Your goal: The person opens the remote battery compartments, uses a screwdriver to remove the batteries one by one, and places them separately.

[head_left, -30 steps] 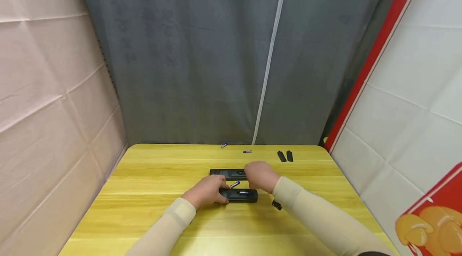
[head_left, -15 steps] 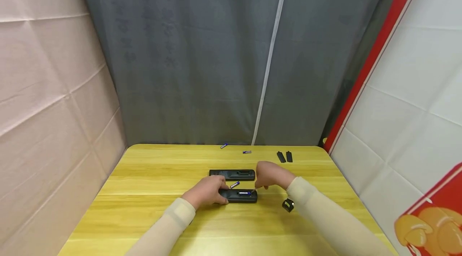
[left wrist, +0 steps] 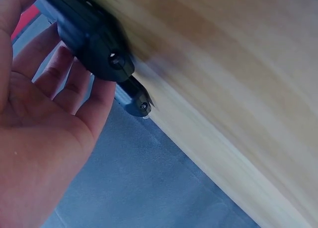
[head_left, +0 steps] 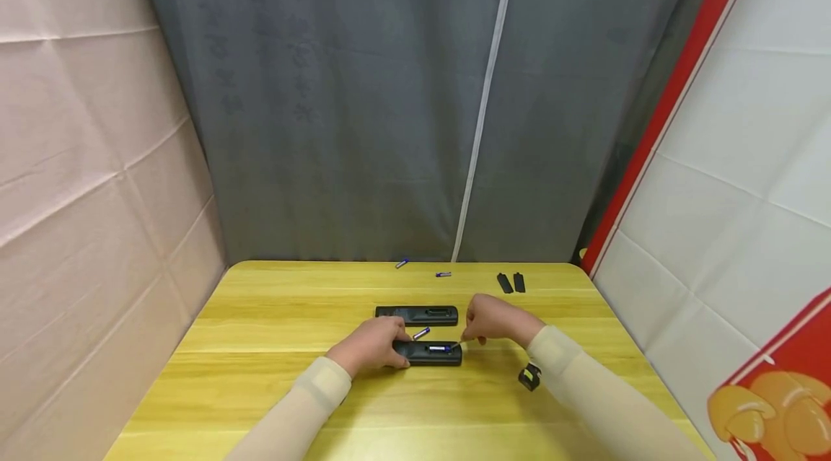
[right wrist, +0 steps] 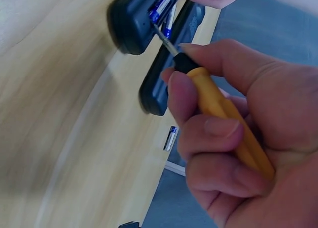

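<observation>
My left hand [head_left: 373, 344] grips the left end of the nearer black remote control [head_left: 425, 358], thumb on its near side and fingers on its far side. A blue-and-silver battery [head_left: 438, 348] lies in that remote's uncovered compartment. In my right hand [right wrist: 238, 133] is a screwdriver [right wrist: 213, 96] with a yellow handle, its metal tip at the end of this battery. Behind lies a second remote control [head_left: 409, 317], its compartment uncovered with no battery showing. Another battery [head_left: 421, 333] lies loose between the two remotes.
Toward the back of the wooden table [head_left: 292, 302] lie two more batteries, one left [head_left: 402, 263] and one right [head_left: 443, 274]. Two black battery covers, a left one [head_left: 504, 283] and a right one [head_left: 519, 282], lie at the back right. A grey curtain [head_left: 350, 122] hangs behind.
My right hand has shifted right from above the nearer remote's end, bringing the compartment battery and the screwdriver tip into fuller view. My left hand and both remotes have stayed put.
</observation>
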`<control>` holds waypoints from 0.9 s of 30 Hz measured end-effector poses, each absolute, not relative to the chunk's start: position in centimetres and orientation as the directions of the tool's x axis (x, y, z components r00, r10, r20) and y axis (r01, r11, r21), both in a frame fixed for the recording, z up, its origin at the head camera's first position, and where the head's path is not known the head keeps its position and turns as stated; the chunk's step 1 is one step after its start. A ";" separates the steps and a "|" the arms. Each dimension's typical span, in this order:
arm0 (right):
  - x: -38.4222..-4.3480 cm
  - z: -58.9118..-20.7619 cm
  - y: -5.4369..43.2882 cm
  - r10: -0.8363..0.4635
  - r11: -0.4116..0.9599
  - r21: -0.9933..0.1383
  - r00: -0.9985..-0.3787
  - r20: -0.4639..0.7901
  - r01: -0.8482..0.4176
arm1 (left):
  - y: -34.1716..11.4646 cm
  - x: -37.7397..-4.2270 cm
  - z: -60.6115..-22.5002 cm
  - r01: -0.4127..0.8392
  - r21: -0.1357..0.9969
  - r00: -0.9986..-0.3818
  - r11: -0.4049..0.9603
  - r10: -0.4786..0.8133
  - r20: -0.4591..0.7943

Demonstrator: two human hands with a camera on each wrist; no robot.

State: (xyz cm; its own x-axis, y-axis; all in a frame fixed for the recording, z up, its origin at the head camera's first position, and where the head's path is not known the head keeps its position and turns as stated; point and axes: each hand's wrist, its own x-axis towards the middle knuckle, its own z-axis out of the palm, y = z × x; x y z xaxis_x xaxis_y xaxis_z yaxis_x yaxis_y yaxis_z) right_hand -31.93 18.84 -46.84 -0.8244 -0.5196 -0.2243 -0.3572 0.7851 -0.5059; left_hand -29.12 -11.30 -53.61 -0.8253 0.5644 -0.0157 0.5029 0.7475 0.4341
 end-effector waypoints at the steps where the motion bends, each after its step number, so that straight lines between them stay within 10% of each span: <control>1: -31.9 -46.9 18.9 -0.522 0.781 -0.515 -0.823 -0.224 -0.355 | -11.3 -29.1 -53.6 0.503 0.434 -0.825 0.747 0.565 -0.017; 27: -32.3 -47.7 19.4 -0.569 0.727 -0.560 -0.805 -0.169 -0.397 | -11.9 -29.0 -53.7 0.504 0.440 -0.825 0.743 0.565 -0.008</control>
State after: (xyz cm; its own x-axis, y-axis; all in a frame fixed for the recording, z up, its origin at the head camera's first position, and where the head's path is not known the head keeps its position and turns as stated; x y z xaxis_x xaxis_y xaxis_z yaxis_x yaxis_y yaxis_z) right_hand -32.32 19.40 -47.74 -0.8047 -0.5692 -0.1686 -0.3970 0.7271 -0.5600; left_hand -29.02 -11.88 -53.70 -0.8251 0.5650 -0.0079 0.5044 0.7428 0.4402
